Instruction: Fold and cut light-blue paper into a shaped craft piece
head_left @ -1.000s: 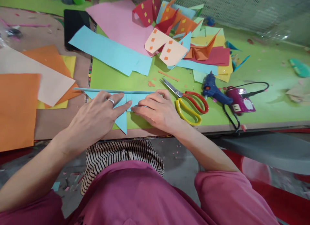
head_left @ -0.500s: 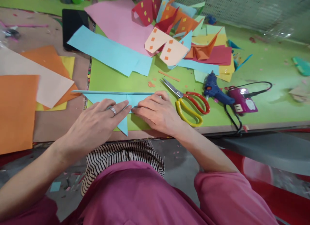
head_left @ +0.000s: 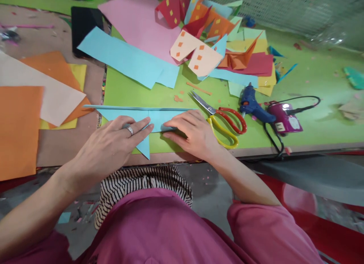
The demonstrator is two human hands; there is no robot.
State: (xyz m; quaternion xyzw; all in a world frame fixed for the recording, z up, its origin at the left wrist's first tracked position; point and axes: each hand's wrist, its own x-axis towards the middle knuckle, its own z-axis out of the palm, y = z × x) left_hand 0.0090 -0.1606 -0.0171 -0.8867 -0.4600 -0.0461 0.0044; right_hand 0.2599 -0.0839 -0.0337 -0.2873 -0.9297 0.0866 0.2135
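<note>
A folded light-blue paper (head_left: 159,120) lies near the table's front edge, with a narrow folded strip along its far side and a pointed flap sticking out toward me. My left hand (head_left: 113,139), with a ring on one finger, rests flat on its left half, fingers stretched out and pressing it down. On the right half is my right hand (head_left: 193,133), its fingers extended over the paper's near edge and the thumb a little apart from them. Part of the paper's right end is hidden under this hand. Scissors (head_left: 212,112) with red and yellow handles lie just beyond my right hand.
A blue glue gun (head_left: 251,104) and a purple box (head_left: 287,118) with a black cable sit to the right. Folded paper pieces (head_left: 204,59) and a pink sheet (head_left: 136,21) lie at the back. Orange paper (head_left: 19,131) is at left; a black tablet-like slab (head_left: 85,29) lies behind.
My right hand has slid rightward along the blue paper, away from the left fingertips, uncovering more of its middle. My left hand stays nearly in place.
</note>
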